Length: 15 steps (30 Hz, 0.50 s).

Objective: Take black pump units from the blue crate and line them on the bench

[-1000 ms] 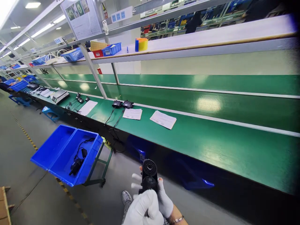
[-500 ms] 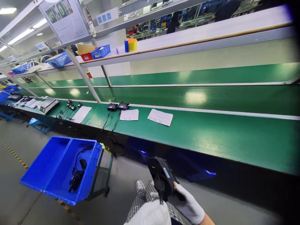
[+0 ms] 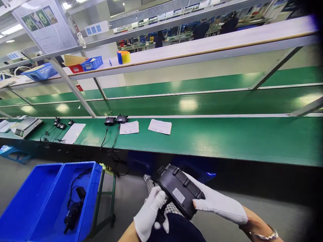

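A black plastic device with a ribbed casing and a white label point(image 3: 179, 190) is held up in front of my body, off the green bench. My right hand point(image 3: 217, 203), in a white glove, grips its right end, thumb on the near face and fingers behind. On the lower left side my gloved left hand point(image 3: 151, 210) is closed around a dark part hanging under the casing. Whether that part is a cable or a stem, I cannot tell. Two similar black devices point(image 3: 122, 118) with cables stand on the bench beside some papers point(image 3: 159, 126).
At the lower left, a blue divided bin point(image 3: 94, 188) on a green-framed cart holds a black corded device point(image 3: 73, 213). The green bench point(image 3: 227, 137) runs across, with a scale point(image 3: 29, 126) on its left. A shelf point(image 3: 202, 55) with small bins and tape spans above.
The device has been turned so its labelled casing faces up. My left hand has shifted left along its underside. The view has swung right, moving the bench and bin leftward.
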Available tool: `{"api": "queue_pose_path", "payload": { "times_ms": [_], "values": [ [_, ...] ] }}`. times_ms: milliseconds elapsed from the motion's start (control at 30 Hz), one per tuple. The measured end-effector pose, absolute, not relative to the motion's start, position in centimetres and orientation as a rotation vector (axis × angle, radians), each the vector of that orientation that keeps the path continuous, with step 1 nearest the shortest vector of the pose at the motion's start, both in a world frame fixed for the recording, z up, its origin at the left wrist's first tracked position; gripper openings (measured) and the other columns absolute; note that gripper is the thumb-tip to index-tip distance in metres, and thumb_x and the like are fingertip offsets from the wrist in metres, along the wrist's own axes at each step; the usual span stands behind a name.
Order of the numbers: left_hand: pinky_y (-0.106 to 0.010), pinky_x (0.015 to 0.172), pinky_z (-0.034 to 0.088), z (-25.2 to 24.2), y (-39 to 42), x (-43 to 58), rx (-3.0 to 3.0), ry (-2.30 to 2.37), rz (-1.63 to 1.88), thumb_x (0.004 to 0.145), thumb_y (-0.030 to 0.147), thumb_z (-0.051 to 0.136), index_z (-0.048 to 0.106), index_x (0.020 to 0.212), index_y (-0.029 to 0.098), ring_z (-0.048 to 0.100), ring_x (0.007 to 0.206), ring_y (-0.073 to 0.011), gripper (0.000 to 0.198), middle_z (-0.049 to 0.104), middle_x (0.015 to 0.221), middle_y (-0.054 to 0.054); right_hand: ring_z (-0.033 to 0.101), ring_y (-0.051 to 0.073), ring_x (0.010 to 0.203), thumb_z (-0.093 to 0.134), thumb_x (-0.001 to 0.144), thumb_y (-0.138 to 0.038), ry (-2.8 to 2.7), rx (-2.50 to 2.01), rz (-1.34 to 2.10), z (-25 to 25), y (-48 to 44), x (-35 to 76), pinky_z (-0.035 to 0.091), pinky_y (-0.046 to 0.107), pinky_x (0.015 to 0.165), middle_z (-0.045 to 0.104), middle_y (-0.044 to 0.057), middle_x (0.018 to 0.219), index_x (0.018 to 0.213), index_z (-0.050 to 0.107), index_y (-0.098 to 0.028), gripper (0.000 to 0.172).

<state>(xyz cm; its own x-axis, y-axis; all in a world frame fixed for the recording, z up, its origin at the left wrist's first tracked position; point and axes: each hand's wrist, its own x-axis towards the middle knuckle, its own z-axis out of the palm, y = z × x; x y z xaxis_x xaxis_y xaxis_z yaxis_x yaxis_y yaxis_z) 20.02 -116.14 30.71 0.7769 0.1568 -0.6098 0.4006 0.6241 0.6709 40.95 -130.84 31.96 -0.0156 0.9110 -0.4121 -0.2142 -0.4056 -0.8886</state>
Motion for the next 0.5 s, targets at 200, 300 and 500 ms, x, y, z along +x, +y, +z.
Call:
{"api": "queue_pose_path", "payload": {
  "times_ms": [200, 300, 500],
  "values": [
    [-0.017, 0.035, 0.032, 27.9, -116.4, 21.6, 0.845, 0.545, -0.264, 0.064, 0.091, 0.053, 0.049, 0.128, 0.009, 0.045, 0.031, -0.0102, 0.104, 0.060, 0.045, 0.001, 0.035, 0.029, 0.144, 0.069, 0.083, -0.062, -0.873, -1.309, 1.645, 31.6, -129.9, 42.3, 0.034, 0.048, 0.118, 0.027, 0.018, 0.161, 0.160, 0.007, -0.019, 0.108],
    [-0.019, 0.035, 0.033, 26.9, -116.8, 23.2, 0.763, 0.649, -0.201, 0.056, 0.091, 0.061, 0.060, 0.114, 0.009, 0.049, 0.033, -0.0106, 0.101, 0.065, 0.052, -0.002, 0.040, 0.030, 0.141, 0.067, 0.082, -0.066, -0.921, -1.387, 1.684, 30.8, -129.3, 43.5, 0.041, 0.045, 0.114, 0.031, 0.022, 0.158, 0.159, 0.001, -0.011, 0.116],
    [-0.022, 0.035, 0.015, 23.8, -118.3, 25.8, 0.516, 0.951, -0.133, 0.050, 0.084, 0.069, 0.056, 0.056, 0.017, 0.028, 0.027, -0.0065, 0.068, 0.032, 0.027, 0.005, 0.053, 0.028, 0.131, 0.050, 0.089, -0.072, -1.345, -1.567, 1.672, 27.5, -127.2, 48.8, 0.042, 0.045, 0.113, 0.051, 0.021, 0.145, 0.158, 0.019, -0.007, 0.100]
  ]
}}
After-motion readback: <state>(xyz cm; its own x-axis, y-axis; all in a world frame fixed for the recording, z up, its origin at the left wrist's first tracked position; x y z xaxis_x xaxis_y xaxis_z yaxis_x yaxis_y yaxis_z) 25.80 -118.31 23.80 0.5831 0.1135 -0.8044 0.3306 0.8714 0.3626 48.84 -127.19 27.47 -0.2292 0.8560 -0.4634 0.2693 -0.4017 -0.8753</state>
